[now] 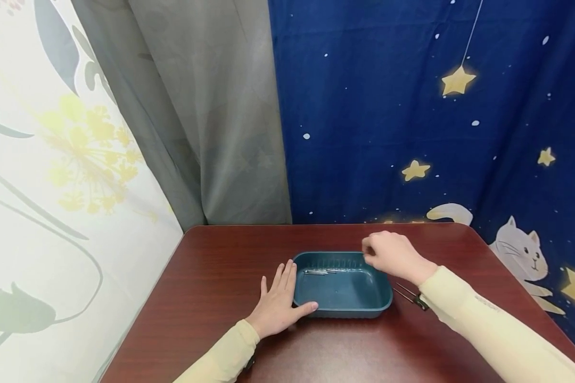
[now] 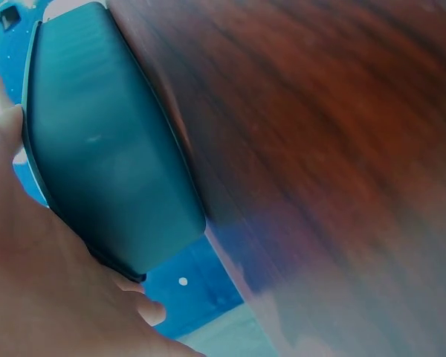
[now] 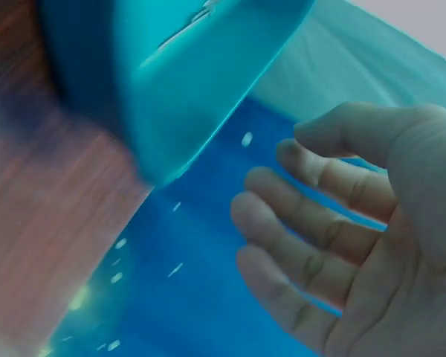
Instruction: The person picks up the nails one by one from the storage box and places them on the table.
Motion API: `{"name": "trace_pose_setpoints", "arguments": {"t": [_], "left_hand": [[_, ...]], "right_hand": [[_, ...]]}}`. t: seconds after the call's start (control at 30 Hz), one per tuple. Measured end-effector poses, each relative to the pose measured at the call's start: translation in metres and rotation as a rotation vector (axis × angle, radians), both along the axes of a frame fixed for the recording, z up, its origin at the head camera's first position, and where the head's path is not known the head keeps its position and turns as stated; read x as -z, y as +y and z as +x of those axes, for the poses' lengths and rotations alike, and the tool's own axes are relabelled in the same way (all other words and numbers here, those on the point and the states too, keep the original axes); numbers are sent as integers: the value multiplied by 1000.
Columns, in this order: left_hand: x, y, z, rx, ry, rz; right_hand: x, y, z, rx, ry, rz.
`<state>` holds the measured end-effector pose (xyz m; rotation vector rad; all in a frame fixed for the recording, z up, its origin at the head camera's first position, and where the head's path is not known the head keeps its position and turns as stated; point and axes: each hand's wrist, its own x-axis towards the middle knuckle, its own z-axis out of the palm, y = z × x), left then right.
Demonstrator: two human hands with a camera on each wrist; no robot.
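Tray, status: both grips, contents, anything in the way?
Left grip touching blue-green tray. Right grip empty, loosely curled. Thin metal rods inside, far side, left of middle. Right grip blocks head view of tray's far right corner.

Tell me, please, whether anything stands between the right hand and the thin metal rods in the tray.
Nothing visible covers the rods: they lie inside the open tray. The right hand is by its far right corner, so only the right rim might need clearing.
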<state>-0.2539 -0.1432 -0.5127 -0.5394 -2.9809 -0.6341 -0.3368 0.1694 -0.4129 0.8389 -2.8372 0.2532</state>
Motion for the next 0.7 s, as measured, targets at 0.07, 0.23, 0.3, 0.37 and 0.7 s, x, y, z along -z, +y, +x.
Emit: {"name": "trace_pose_setpoints", "arguments": {"t": [0.07,0.23,0.3,0.37,0.7], "left_hand": [[1,0,0,-4,0,-1],[-1,-1,-1,-11,-12,-2],[-2,-1,-1,-6,-21,3],[-4,-2,0,1,-31,11],[-4,-1,-1,12,-40,11]], "right_hand": [[-4,-17,-2,-80,9,33],[-5,-52,-13,-266,43,109],[-2,-61,-19,-313,56,128],[2,-68,-23,-348,55,139],[20,-84,-26,-410,56,207]]}}
